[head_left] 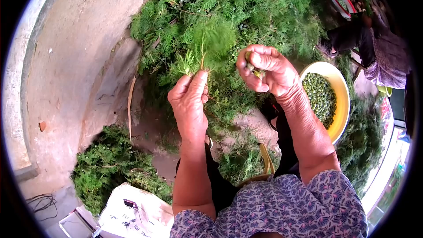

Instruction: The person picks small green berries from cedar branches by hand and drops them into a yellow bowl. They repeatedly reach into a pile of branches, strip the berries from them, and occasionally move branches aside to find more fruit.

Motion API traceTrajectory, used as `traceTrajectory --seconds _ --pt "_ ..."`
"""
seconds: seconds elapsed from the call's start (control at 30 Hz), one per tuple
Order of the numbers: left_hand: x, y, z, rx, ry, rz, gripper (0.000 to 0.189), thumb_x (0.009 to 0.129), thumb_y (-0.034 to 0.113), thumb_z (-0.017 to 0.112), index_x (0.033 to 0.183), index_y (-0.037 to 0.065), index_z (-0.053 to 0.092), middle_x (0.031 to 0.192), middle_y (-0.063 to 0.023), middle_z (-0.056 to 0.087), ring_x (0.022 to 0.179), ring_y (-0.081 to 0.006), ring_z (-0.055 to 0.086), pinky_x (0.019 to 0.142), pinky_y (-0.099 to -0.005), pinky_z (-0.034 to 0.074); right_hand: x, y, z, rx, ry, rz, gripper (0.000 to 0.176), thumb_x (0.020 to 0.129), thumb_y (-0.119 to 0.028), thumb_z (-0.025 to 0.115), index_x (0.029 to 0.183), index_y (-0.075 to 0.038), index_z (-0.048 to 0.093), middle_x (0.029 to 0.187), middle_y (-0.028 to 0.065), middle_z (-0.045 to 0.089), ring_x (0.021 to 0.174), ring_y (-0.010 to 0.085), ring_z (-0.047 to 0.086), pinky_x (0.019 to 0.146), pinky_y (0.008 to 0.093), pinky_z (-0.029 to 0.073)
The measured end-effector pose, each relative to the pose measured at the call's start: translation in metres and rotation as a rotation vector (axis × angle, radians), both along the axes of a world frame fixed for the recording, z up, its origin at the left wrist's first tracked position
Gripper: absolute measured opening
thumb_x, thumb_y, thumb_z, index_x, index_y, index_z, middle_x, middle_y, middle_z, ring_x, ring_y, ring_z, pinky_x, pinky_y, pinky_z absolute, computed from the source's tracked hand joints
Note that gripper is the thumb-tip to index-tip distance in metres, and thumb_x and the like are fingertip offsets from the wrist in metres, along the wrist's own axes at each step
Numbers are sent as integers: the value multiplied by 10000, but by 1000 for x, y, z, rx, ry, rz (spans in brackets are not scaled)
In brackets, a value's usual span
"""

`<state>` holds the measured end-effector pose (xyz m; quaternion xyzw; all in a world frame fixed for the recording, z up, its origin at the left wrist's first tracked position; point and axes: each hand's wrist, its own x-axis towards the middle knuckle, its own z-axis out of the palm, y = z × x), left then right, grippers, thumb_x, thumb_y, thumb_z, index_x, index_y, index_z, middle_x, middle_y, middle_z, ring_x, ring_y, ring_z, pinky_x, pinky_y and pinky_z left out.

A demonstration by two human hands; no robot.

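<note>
My left hand (190, 101) pinches the stem of a green conifer sprig (203, 53), whose feathery top is blurred. Beside it, my right hand (269, 68) is curled round several small green cones (250, 64), partly hidden by the fingers. Below my right forearm stands a yellow basin (340, 105) holding many round green cones (318, 97). Beyond both hands spreads a large heap of conifer branches (251, 9), with small bluish cones among the leaves.
Another pile of cut branches (110, 163) lies at lower left, beside a white sack (136, 211) with a dark small device on it. A pale wall (66, 61) runs along the left. At upper right, another person's patterned sleeve (387, 57) shows near a red-rimmed basin (351, 5).
</note>
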<state>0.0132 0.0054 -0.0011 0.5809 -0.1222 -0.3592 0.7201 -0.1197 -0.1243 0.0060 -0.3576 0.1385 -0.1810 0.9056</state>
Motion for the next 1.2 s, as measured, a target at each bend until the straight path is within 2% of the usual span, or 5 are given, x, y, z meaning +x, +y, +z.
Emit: traceTrajectory --seconds 0.43,0.6,0.9,1.03,1.2 --pt "-11 -1 -3 442 -1468 -59 165 829 205 595 924 82 651 599 -108 529 509 -230 543 476 -333 415 2 -4 12 -36 56 -236 243 832 -253 612 840 -11 591 693 55 548 432 78 423 342 190 261" --pt "-11 -5 -10 453 -1618 -70 203 823 247 576 950 109 654 630 -148 560 544 -322 562 498 -388 442 8 8 13 -781 309 -228 263 791 -242 648 992 -72 649 728 37 628 483 48 469 408 183 348" --pt "-20 -10 -13 235 -986 -61 173 828 212 600 793 46 632 567 -89 524 458 -213 485 454 -319 377 19 27 4 -1128 304 -325 205 742 -97 681 925 -14 640 766 104 639 683 192 605 645 292 483" --pt "-19 -10 -7 148 -447 -121 222 859 215 584 768 15 623 542 6 473 454 -81 376 432 -243 305 14 28 9 -136 276 -321 135 789 -170 664 881 -73 653 585 -14 547 417 46 377 367 191 241" --pt "-6 -3 -8 24 -117 -76 233 874 249 567 880 16 578 605 -26 495 469 -85 388 449 -207 320 -16 -8 5 -109 246 -431 158 783 -199 667 879 -77 633 588 -17 537 439 51 414 373 187 295"
